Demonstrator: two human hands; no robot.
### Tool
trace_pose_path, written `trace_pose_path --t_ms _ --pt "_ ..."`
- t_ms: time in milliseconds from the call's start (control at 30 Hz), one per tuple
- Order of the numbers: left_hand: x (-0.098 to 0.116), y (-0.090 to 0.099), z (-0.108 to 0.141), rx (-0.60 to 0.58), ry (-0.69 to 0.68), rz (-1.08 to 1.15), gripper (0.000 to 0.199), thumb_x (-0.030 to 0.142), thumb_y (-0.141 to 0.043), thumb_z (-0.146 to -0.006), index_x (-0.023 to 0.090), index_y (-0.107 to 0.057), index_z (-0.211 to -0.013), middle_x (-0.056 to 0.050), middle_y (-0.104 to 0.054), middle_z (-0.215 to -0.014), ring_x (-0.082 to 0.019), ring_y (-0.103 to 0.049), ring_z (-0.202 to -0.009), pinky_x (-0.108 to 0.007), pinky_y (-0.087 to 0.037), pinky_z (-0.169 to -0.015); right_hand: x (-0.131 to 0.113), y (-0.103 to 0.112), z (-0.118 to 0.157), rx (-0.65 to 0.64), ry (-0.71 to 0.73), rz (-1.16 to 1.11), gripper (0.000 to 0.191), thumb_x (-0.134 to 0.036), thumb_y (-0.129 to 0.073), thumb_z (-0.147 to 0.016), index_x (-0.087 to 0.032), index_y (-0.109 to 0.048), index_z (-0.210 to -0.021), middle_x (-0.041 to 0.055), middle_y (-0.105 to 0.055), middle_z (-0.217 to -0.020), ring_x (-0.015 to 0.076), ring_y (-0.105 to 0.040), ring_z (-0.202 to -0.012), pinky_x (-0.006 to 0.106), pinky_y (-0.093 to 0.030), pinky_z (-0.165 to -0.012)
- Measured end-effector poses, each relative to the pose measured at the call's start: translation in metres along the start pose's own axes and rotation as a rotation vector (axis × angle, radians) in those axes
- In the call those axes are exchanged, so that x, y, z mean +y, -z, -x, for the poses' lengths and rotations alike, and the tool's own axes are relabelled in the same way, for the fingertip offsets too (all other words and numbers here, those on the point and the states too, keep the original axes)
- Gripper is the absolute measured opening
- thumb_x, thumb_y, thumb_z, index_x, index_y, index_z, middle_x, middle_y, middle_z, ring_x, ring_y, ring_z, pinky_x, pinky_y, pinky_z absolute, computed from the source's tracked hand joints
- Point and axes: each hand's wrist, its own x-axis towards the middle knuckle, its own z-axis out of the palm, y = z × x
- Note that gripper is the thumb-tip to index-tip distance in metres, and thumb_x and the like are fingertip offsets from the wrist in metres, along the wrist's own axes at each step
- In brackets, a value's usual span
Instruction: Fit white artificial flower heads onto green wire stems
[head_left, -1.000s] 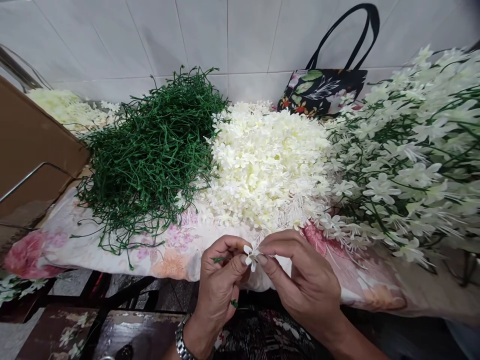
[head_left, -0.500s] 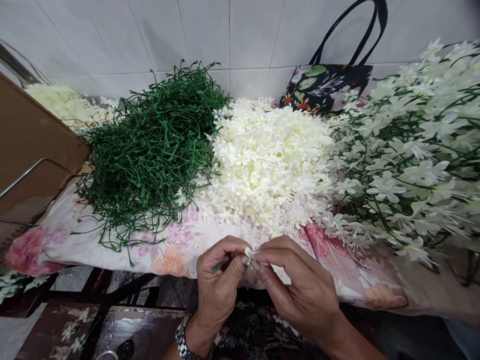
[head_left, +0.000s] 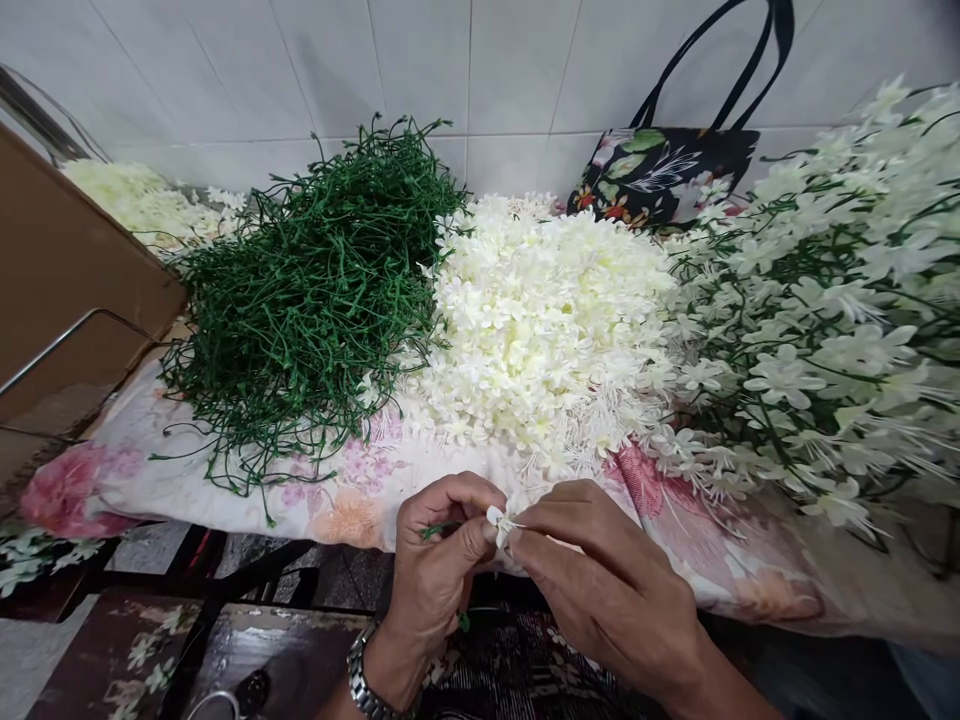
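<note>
A small white artificial flower sits between the fingertips of both hands, low in the middle of the head view. My left hand is closed around a green plastic stem, bits of which show between and below its fingers. Thumb and forefinger of that hand pinch the flower's base. My right hand pinches the flower from the other side, by its thin white stamens. Beyond the hands lie a heap of green stems and, to its right, a heap of loose white flowers.
At the right stands a large bunch of white flowers on green stems. A floral cloth covers the table. A black flowered bag leans on the tiled wall. A cardboard box stands at the left.
The flower's petals now show more openly between the fingertips, and the right hand's fingers have shifted slightly right. The whole view has moved a little.
</note>
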Motion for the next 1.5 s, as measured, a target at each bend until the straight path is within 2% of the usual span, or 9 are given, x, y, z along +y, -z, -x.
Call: trace_pose_path --t_ms 367,600,867,933,1033,1200,1300,1367,1500 --pt "0.003 0.006 0.003 -0.021 -0.167 -0.163 0.006 0.024 -0.071 -0.073 0.018 -0.072 -0.072 0.001 -0.057 -0.064 -0.01 -0.049 -0.06 -0.019 -0.037 -0.055 -0.006 0.01 -0.008 -0.167 0.092 0.111 0.023 -0.004 -0.04 -0.088 -0.006 -0.062 -0.095 0.0117 -0.062 -0.086 0.0189 -0.055 -0.084 0.035 -0.05 -0.071" --pt "-0.001 0.005 0.002 -0.031 -0.181 -0.102 0.007 0.022 -0.07 -0.074 0.018 -0.069 -0.069 0.001 -0.056 -0.065 -0.009 -0.047 -0.058 -0.018 -0.036 -0.052 -0.004 0.002 -0.004 -0.076 -0.032 -0.008 0.024 0.0 -0.05 -0.082 -0.009 -0.058 -0.102 0.0091 -0.063 -0.084 0.016 -0.056 -0.077 0.031 -0.05 -0.065" --pt "0.005 -0.004 0.001 0.111 0.004 0.134 0.016 0.027 -0.079 -0.062 0.018 -0.067 -0.06 0.004 -0.049 -0.056 -0.004 -0.036 -0.044 -0.015 -0.029 -0.04 -0.008 0.006 -0.011 -0.013 -0.197 -0.028 0.02 -0.005 -0.049 -0.085 -0.015 -0.055 -0.102 0.0032 -0.061 -0.076 0.0124 -0.058 -0.074 0.022 -0.05 -0.062" --pt "0.007 -0.005 0.0 0.141 0.047 0.172 0.019 0.029 -0.082 -0.058 0.017 -0.067 -0.06 0.005 -0.045 -0.051 -0.003 -0.033 -0.04 -0.015 -0.028 -0.039 -0.003 0.01 -0.007 -0.006 -0.214 0.052 0.019 -0.006 -0.051 -0.085 -0.015 -0.055 -0.1 0.0035 -0.061 -0.078 0.0122 -0.059 -0.075 0.022 -0.049 -0.064" --pt "0.01 -0.006 -0.001 0.174 0.079 0.213 0.022 0.029 -0.085 -0.053 0.017 -0.067 -0.059 0.007 -0.044 -0.049 -0.001 -0.028 -0.038 -0.015 -0.026 -0.038 0.016 0.016 0.005 0.025 -0.212 0.349 0.014 -0.008 -0.055 -0.084 -0.016 -0.058 -0.095 0.0041 -0.062 -0.081 0.0131 -0.059 -0.075 0.023 -0.048 -0.069" --pt "0.008 -0.005 -0.003 0.208 0.065 0.187 0.024 0.029 -0.085 -0.051 0.016 -0.066 -0.058 0.006 -0.044 -0.048 0.0 -0.026 -0.038 -0.015 -0.022 -0.038 0.044 0.025 0.017 -0.085 -0.228 0.544 0.012 -0.019 -0.05 -0.088 -0.015 -0.06 -0.094 0.0071 -0.061 -0.083 0.0188 -0.06 -0.077 0.033 -0.048 -0.075" --pt "0.005 -0.005 -0.003 0.217 0.006 0.109 0.024 0.031 -0.083 -0.055 0.015 -0.066 -0.06 0.006 -0.042 -0.048 -0.002 -0.027 -0.04 -0.015 -0.022 -0.038 0.032 0.029 0.009 -0.101 -0.258 0.456 0.022 -0.025 -0.051 -0.088 -0.015 -0.057 -0.108 0.0097 -0.06 -0.093 0.0207 -0.058 -0.086 0.034 -0.048 -0.077" --pt "0.004 -0.004 -0.001 0.218 -0.054 0.018 0.021 0.031 -0.08 -0.06 0.016 -0.066 -0.062 0.005 -0.044 -0.051 -0.004 -0.032 -0.043 -0.016 -0.025 -0.04 0.016 0.027 -0.002 -0.14 -0.289 0.277 0.029 -0.027 -0.053 -0.088 -0.015 -0.053 -0.114 0.0101 -0.059 -0.098 0.0186 -0.058 -0.087 0.03 -0.05 -0.073" --pt "0.005 -0.003 0.004 0.175 -0.158 -0.228 0.015 0.029 -0.072 -0.07 0.016 -0.065 -0.064 0.002 -0.051 -0.06 -0.008 -0.043 -0.052 -0.019 -0.033 -0.045 -0.007 0.013 -0.016 -0.189 -0.249 0.011 0.017 -0.015 -0.049 -0.088 -0.017 -0.056 -0.103 0.0051 -0.06 -0.083 0.0142 -0.058 -0.076 0.024 -0.05 -0.064"
